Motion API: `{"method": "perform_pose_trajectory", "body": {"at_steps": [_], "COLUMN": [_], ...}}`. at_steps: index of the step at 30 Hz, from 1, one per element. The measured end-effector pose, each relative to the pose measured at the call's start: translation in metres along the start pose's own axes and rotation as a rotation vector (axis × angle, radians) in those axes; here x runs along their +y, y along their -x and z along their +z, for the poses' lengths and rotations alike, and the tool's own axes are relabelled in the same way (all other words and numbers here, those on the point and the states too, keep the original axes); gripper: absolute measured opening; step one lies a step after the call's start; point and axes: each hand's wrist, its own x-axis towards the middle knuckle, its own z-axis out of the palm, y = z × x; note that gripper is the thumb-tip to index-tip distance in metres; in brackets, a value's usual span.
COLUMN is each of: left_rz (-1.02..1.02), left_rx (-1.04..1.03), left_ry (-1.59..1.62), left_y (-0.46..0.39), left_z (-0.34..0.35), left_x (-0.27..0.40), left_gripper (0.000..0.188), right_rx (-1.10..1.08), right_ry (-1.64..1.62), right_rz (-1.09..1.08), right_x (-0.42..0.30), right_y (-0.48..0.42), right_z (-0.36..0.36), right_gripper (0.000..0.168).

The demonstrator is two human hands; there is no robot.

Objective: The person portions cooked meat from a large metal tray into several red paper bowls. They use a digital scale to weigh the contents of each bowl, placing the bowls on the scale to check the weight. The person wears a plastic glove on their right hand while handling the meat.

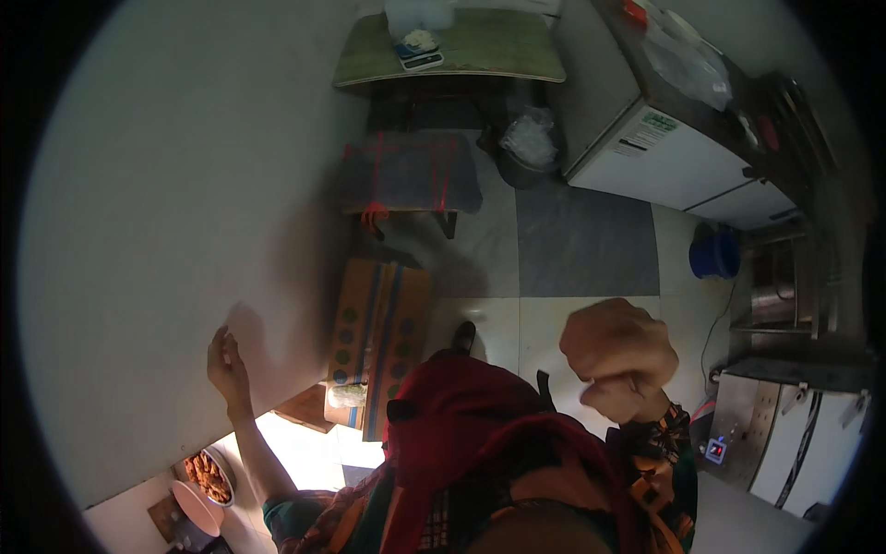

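My left hand (pixel 229 370) hangs beside a pale wall (pixel 159 263), fingers loosely bent and nothing visible in them. Whether the fingertips touch the wall, I cannot tell. In front of my body on the other side, my right hand (pixel 619 356) is curled into a fist above the tiled floor (pixel 540 339); I see nothing in it. A red apron (pixel 464 408) covers my front. Close to my legs, a cardboard box (pixel 412 291) with blue stripes and coloured dots stands along the wall. A clear plastic package (pixel 347 396) lies on its near end.
Ahead stands a low bench (pixel 408 173) tied with red string. Beyond it, a green table (pixel 498 41) bears a digital scale (pixel 422 62). A lined bin (pixel 522 173), a white refrigerator cabinet (pixel 671 159), a blue bucket (pixel 715 255) and a metal cabinet (pixel 737 422) line the right. Food fills a bowl (pixel 209 476) lower left.
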Motion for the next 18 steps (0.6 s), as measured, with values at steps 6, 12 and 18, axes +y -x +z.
{"method": "perform_pose_trajectory", "body": {"at_steps": [6, 12, 18], "left_rz": [-0.106, -0.245, -0.319], "left_rx": [-0.007, -0.034, -0.047], "left_ry": [0.102, 0.056, 0.094], "left_y": [-0.039, -0.05, -0.062], "left_z": [0.036, 0.072, 0.113], "left_x": [0.047, 0.093, 0.137], "left_gripper": [0.023, 0.024, 0.025], "right_rx": [-0.054, -0.113, -0.015], "right_ry": [-0.011, -0.053, -0.252], "right_rz": [0.171, 0.351, 0.763], "right_x": [0.071, 0.161, 0.277], "right_y": [-0.037, -0.062, -0.073], "right_z": [-0.033, -0.079, -0.141], "right_gripper": [0.023, 0.021, 0.016]}}
